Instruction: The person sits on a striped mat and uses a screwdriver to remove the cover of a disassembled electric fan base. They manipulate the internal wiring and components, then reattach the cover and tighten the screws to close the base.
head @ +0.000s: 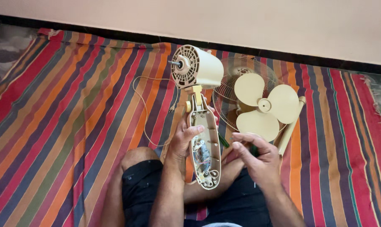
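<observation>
The left hand's fingers (pixel 193 131) are closed around the cream plastic fan stand with its open wiring cavity (pixel 205 145), tilting it face-up over the lap so the wires show. Just right of the stand, the right hand (pixel 255 157) pinches a dark green-handled tool (pixel 253 150). Beyond the stand lie the cream three-blade propeller (pixel 264 107) on a wire guard (pixel 230 90), all resting on a striped mat (pixel 73 105).

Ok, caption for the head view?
Left hand holds opened fan body; right hand pinches green tool beside blade.
</observation>
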